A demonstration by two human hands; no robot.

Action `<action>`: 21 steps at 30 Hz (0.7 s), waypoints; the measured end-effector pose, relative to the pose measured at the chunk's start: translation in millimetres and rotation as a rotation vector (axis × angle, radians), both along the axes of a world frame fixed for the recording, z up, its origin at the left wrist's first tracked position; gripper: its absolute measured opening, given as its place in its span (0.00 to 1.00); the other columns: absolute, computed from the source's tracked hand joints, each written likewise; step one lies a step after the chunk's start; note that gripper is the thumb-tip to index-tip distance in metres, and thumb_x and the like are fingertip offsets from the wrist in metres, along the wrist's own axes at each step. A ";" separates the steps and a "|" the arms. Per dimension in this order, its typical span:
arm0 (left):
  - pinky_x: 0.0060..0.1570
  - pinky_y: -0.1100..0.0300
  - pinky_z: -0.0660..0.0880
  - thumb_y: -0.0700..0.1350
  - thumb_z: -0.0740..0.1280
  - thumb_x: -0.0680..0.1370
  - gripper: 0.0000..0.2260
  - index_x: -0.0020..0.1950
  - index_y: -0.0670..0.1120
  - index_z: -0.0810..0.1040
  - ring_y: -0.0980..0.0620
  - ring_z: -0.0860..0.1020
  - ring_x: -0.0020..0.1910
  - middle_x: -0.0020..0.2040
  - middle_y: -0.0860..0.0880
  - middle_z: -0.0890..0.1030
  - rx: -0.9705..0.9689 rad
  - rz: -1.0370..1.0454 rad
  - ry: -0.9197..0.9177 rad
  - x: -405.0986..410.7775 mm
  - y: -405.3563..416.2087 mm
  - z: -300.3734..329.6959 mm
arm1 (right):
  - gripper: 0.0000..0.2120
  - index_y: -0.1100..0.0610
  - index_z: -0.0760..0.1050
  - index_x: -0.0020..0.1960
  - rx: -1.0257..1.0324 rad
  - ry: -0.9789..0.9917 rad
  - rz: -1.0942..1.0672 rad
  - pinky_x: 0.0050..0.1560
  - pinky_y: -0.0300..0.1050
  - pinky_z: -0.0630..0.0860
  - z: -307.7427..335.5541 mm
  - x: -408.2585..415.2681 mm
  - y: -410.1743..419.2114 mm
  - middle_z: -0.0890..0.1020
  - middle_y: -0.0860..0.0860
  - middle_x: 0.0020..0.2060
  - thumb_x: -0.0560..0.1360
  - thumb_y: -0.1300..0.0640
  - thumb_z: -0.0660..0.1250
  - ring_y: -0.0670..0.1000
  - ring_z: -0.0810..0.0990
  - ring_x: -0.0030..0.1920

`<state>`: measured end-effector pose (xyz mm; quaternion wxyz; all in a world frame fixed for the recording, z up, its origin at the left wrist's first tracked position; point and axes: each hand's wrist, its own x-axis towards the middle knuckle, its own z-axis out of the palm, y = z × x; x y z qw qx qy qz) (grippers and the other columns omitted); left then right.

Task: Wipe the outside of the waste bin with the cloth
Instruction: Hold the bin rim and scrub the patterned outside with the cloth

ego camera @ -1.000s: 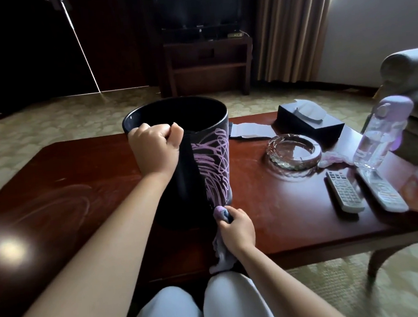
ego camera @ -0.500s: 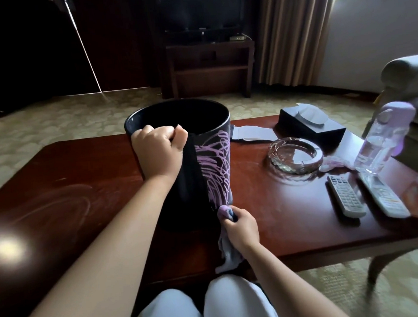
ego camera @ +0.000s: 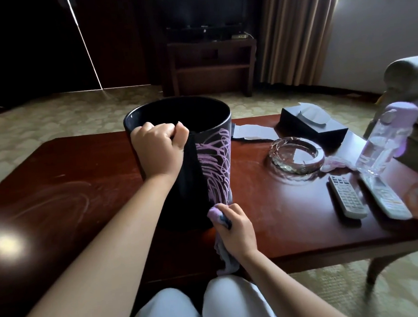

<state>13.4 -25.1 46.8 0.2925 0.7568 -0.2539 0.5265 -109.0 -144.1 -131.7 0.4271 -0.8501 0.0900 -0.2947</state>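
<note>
A black waste bin (ego camera: 191, 174) with purple scribbles on its right side stands upright on the dark red wooden table (ego camera: 56, 184). My left hand (ego camera: 159, 149) grips the bin's near rim, fingers curled over the edge. My right hand (ego camera: 236, 230) holds a bunched pale purple cloth (ego camera: 215, 213) against the bin's lower right wall, just above the table. The cloth's loose end hangs down over the table's front edge, toward my knees.
Right of the bin are a glass ashtray (ego camera: 297, 156), a black tissue box (ego camera: 312, 124), a clear bottle with a purple cap (ego camera: 384, 138) and two remotes (ego camera: 346, 195). An armchair (ego camera: 413, 89) stands at far right. Paper (ego camera: 253, 131) lies behind the bin.
My right hand with the cloth stays at the bin's lower right wall, barely shifted. My left hand keeps its grip on the rim. The view has tilted a little.
</note>
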 end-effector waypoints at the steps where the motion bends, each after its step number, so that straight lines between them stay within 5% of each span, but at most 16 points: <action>1: 0.34 0.57 0.57 0.47 0.60 0.75 0.21 0.25 0.47 0.56 0.50 0.59 0.25 0.23 0.52 0.55 0.000 0.002 -0.001 0.0 0.3 -0.4 | 0.15 0.47 0.79 0.54 -0.043 0.006 0.028 0.40 0.37 0.70 -0.8 -0.2 0.7 0.75 0.45 0.41 0.73 0.41 0.64 0.44 0.76 0.40; 6: 0.34 0.57 0.58 0.48 0.59 0.76 0.21 0.24 0.47 0.57 0.49 0.60 0.25 0.22 0.52 0.56 -0.003 0.007 0.018 0.3 0.3 -0.8 | 0.12 0.49 0.80 0.56 0.107 0.052 -0.139 0.40 0.37 0.69 -1.3 4.8 -6.9 0.75 0.45 0.40 0.73 0.53 0.70 0.45 0.75 0.40; 9: 0.33 0.57 0.57 0.47 0.59 0.75 0.21 0.24 0.47 0.57 0.49 0.59 0.25 0.22 0.52 0.56 -0.003 0.008 -0.002 0.4 -0.8 -0.4 | 0.11 0.48 0.80 0.55 0.026 0.044 -0.027 0.40 0.38 0.71 -1.8 1.8 -3.2 0.76 0.44 0.40 0.73 0.49 0.70 0.44 0.76 0.40; 13: 0.34 0.58 0.54 0.47 0.60 0.75 0.21 0.24 0.47 0.57 0.50 0.59 0.26 0.23 0.52 0.56 0.009 0.011 -0.001 0.7 -0.3 -0.8 | 0.12 0.47 0.79 0.56 0.074 0.070 -0.147 0.40 0.40 0.70 -0.7 2.9 -5.6 0.76 0.44 0.41 0.73 0.49 0.68 0.45 0.76 0.41; 17: 0.34 0.59 0.53 0.47 0.60 0.75 0.20 0.25 0.48 0.57 0.50 0.59 0.26 0.23 0.52 0.56 0.002 0.025 -0.020 0.1 -0.3 -2.1 | 0.16 0.46 0.78 0.55 -0.145 0.001 0.061 0.41 0.38 0.71 1.6 -2.8 5.4 0.78 0.42 0.44 0.73 0.39 0.62 0.43 0.77 0.43; 21: 0.34 0.58 0.53 0.46 0.60 0.75 0.20 0.25 0.47 0.57 0.50 0.58 0.26 0.23 0.52 0.55 0.007 0.017 -0.015 -0.2 0.7 0.7 | 0.09 0.46 0.80 0.53 0.172 0.019 -0.145 0.41 0.37 0.69 1.5 4.2 -4.8 0.76 0.44 0.38 0.72 0.51 0.70 0.42 0.75 0.41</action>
